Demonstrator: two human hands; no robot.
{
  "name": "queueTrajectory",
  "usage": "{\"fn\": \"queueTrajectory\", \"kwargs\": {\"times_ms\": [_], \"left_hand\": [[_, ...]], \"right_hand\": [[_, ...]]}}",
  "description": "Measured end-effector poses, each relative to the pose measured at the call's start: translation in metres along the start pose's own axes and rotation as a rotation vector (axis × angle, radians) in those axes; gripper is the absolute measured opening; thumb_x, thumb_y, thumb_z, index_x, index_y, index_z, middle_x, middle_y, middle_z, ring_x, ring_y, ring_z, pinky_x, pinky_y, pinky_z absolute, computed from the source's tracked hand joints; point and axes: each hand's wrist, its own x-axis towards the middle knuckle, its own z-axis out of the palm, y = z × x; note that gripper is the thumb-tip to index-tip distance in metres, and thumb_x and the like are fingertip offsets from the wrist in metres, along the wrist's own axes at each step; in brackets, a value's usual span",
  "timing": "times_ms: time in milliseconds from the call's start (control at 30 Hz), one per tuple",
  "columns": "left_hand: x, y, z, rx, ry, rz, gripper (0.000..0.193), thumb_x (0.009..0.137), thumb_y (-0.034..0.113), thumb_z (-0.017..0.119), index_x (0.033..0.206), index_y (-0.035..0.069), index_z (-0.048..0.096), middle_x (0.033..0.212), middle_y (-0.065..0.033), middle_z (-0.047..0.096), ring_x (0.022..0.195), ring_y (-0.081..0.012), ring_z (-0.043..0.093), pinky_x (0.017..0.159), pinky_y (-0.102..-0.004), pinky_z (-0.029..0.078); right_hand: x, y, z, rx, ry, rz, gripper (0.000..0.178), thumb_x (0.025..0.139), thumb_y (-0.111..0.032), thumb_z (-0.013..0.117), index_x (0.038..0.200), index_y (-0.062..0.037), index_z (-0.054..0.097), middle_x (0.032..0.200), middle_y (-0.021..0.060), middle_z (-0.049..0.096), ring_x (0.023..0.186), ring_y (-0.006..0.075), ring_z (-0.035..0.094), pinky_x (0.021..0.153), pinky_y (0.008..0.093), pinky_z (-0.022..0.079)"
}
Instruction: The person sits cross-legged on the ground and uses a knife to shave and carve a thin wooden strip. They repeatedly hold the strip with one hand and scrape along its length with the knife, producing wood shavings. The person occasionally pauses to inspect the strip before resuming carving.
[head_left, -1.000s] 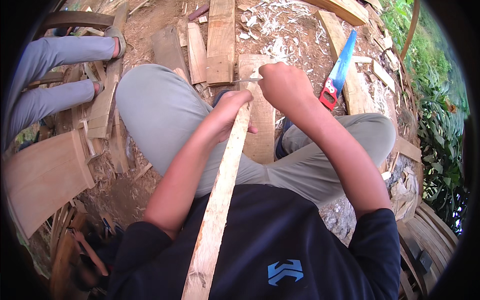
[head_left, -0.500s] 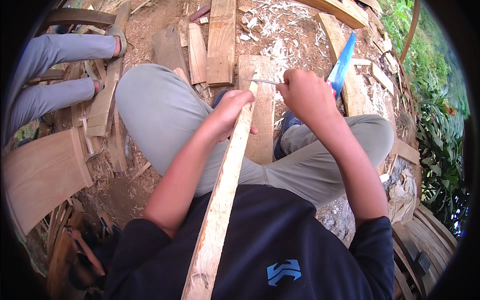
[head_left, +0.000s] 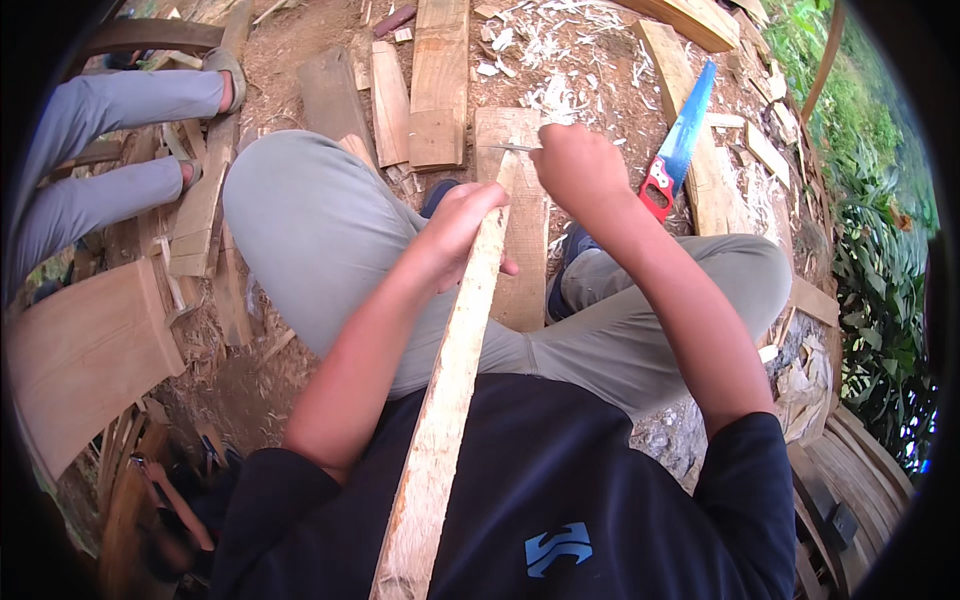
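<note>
A long, rough-hewn wooden stick point(head_left: 452, 375) runs from my chest out past my knees, its far end narrower. Wrapped round it near that far end is my left hand point(head_left: 462, 228), thumb on top and fingers underneath. My right hand point(head_left: 580, 172) is a closed fist on a knife, whose handle is hidden in the palm. The thin knife blade point(head_left: 512, 147) points left and lies across the stick's tip. Beneath the tip is a flat plank point(head_left: 524, 240) on the ground between my feet.
A handsaw point(head_left: 682, 135) with blue blade and red handle leans on a board point(head_left: 672, 70) at right. Several planks point(head_left: 438, 85) and pale shavings point(head_left: 560, 90) litter the dirt. At left another person's legs point(head_left: 130, 110) extend inward beside a broad wooden panel point(head_left: 90, 345).
My right hand has shifted left and slightly away from me, bringing the knife further across the stick's tip and uncovering the saw's handle. My left hand keeps its grip.
</note>
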Motion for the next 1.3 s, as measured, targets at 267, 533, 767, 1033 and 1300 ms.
{"fn": "queueTrajectory", "kwargs": {"times_ms": [267, 533, 767, 1033, 1300], "left_hand": [[-0.001, 0.004, 0.001, -0.012, -0.016, -0.017, 0.027, 0.089, 0.022, 0.056, 0.098, -0.003, 0.050, 0.079, -0.0072, 0.049, 0.060, -0.0186, 0.055, 0.050, -0.0385, 0.059], [0.005, 0.002, 0.001, -0.002, 0.011, -0.033, 0.027, 0.090, 0.021, 0.054, 0.099, -0.004, 0.052, 0.079, -0.0076, 0.049, 0.060, -0.0182, 0.057, 0.049, -0.0392, 0.060], [0.001, 0.004, 0.001, 0.047, -0.011, -0.057, 0.024, 0.091, 0.022, 0.055, 0.095, -0.001, 0.050, 0.079, -0.0081, 0.047, 0.059, -0.0183, 0.055, 0.052, -0.0421, 0.060], [0.004, -0.005, -0.002, 0.033, -0.016, -0.032, 0.029, 0.089, 0.024, 0.057, 0.098, -0.001, 0.047, 0.082, -0.0079, 0.046, 0.063, -0.0192, 0.054, 0.052, -0.0413, 0.060], [0.004, -0.003, 0.002, 0.021, -0.018, -0.040, 0.027, 0.089, 0.024, 0.057, 0.098, -0.001, 0.050, 0.081, -0.0051, 0.044, 0.065, -0.0172, 0.053, 0.052, -0.0409, 0.060]], "right_hand": [[-0.021, 0.009, -0.065, 0.088, -0.148, 0.047, 0.024, 0.088, -0.022, 0.065, 0.091, 0.0015, 0.069, 0.088, 0.0237, 0.070, 0.089, 0.0410, 0.070, 0.081, 0.0487, 0.056], [-0.025, -0.018, -0.033, -0.089, -0.082, -0.078, 0.011, 0.083, -0.001, 0.060, 0.084, -0.0012, 0.071, 0.085, 0.0200, 0.072, 0.082, 0.0349, 0.074, 0.067, 0.0417, 0.060], [-0.001, 0.003, 0.009, -0.015, -0.022, -0.062, 0.021, 0.091, -0.022, 0.062, 0.085, -0.0032, 0.070, 0.081, 0.0206, 0.070, 0.081, 0.0381, 0.071, 0.072, 0.0473, 0.058], [-0.009, 0.033, -0.027, 0.243, -0.088, 0.090, 0.026, 0.089, -0.028, 0.067, 0.088, -0.0027, 0.073, 0.085, 0.0223, 0.071, 0.088, 0.0384, 0.070, 0.082, 0.0466, 0.055], [-0.030, 0.021, -0.048, 0.120, -0.073, 0.049, 0.023, 0.086, -0.022, 0.067, 0.086, -0.0001, 0.071, 0.085, 0.0225, 0.071, 0.084, 0.0395, 0.071, 0.077, 0.0476, 0.057]]}}
